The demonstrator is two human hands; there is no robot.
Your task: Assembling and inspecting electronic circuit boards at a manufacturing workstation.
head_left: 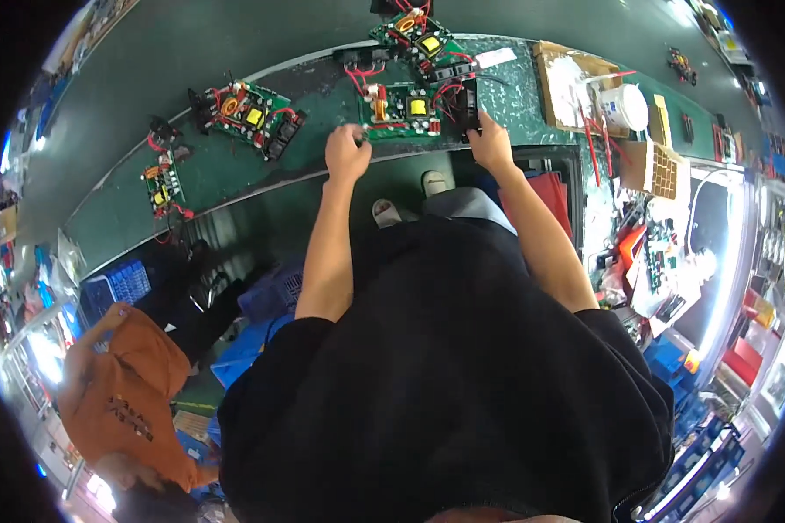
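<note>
A green circuit board (399, 129) with a yellow transformer and red wires lies flat at the bench's near edge, between my hands. My left hand (347, 155) is at its near left corner, fingers curled together and slightly blurred. Something small and dark shows by those fingertips, too small to name. At the board's right end, a black end panel (469, 109) is joined to it by wires. My right hand (493, 146) pinches this panel at its near end, thumb on the left side. Another black panel (364, 57) with red wires lies beyond the board's left end.
Similar wired boards lie farther back (423, 44) and to the left (246, 113), (161, 185). At right are a cardboard tray (549, 87), a white tub (624, 106), red sticks (591, 144) and a divided carton (650, 168). A person in orange (131, 392) is at lower left.
</note>
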